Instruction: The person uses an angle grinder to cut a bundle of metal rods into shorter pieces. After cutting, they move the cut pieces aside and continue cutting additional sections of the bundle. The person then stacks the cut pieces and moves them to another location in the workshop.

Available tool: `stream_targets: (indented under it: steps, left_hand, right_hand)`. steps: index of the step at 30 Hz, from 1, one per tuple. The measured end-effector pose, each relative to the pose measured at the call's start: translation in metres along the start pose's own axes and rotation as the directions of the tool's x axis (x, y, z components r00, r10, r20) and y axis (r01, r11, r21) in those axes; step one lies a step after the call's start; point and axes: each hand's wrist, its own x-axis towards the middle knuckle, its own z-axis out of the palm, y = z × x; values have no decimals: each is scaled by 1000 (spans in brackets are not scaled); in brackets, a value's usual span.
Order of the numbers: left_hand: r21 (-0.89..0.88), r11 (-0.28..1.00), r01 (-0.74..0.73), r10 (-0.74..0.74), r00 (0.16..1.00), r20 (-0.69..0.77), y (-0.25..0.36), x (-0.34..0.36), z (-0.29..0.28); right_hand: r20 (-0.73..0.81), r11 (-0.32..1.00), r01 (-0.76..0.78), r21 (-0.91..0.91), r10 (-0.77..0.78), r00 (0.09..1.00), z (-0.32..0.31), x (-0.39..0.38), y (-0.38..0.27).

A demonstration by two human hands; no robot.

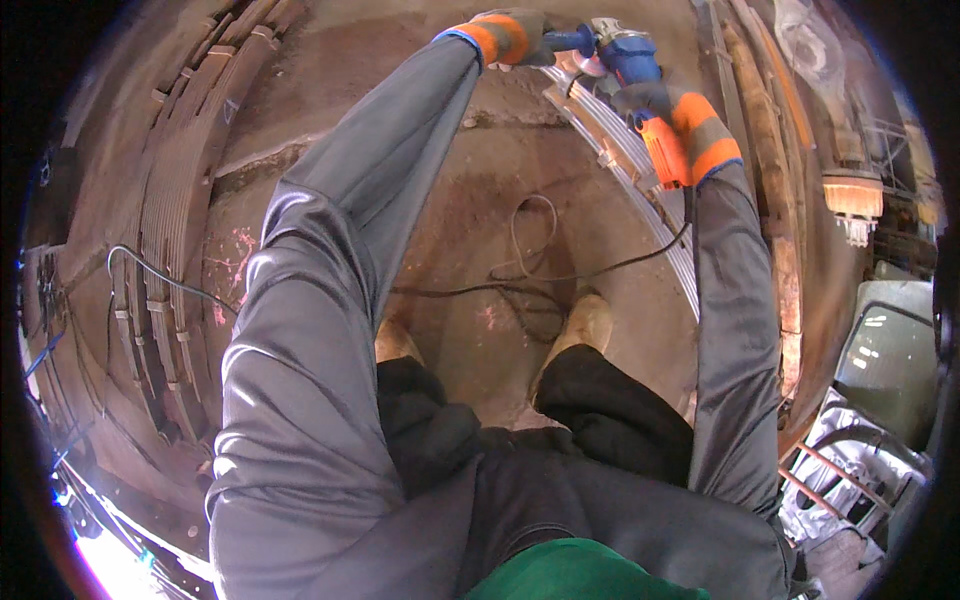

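Grinder in R grip; hdl in L grip

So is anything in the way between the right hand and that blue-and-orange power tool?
Nothing visible besides the glove: the right hand already grips the power tool, while the left hand holds its side handle.

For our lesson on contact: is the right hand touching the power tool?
Touching: the head view shows the gloved right hand wrapped around the body of the power tool.

Grey sleeves, orange-banded gloves, black trousers
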Motion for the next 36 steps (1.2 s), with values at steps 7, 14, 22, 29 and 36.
stream_targets:
  steps: [7,14,22,29,36]
  left_hand:
    - [-159,987,-17,2,996,-93,-30,2,21]
    - [-91,994,-66,43,973,-229,-39,-26,33]
    - [-18,995,-101,90,947,-307,-45,-28,36]
    - [-35,998,-43,35,979,-202,-20,9,31]
    - [-48,992,116,-123,973,-196,-31,-9,28]
  right_hand:
    - [-164,912,-106,-396,43,986,15,-13,-64]
    - [-122,897,-81,-436,30,992,33,-30,-77]
    - [-302,899,-133,-418,0,953,46,-21,-61]
    - [-215,855,-109,-507,-3,977,14,-24,-73]
    - [-79,912,-58,-405,29,996,14,-2,-66]
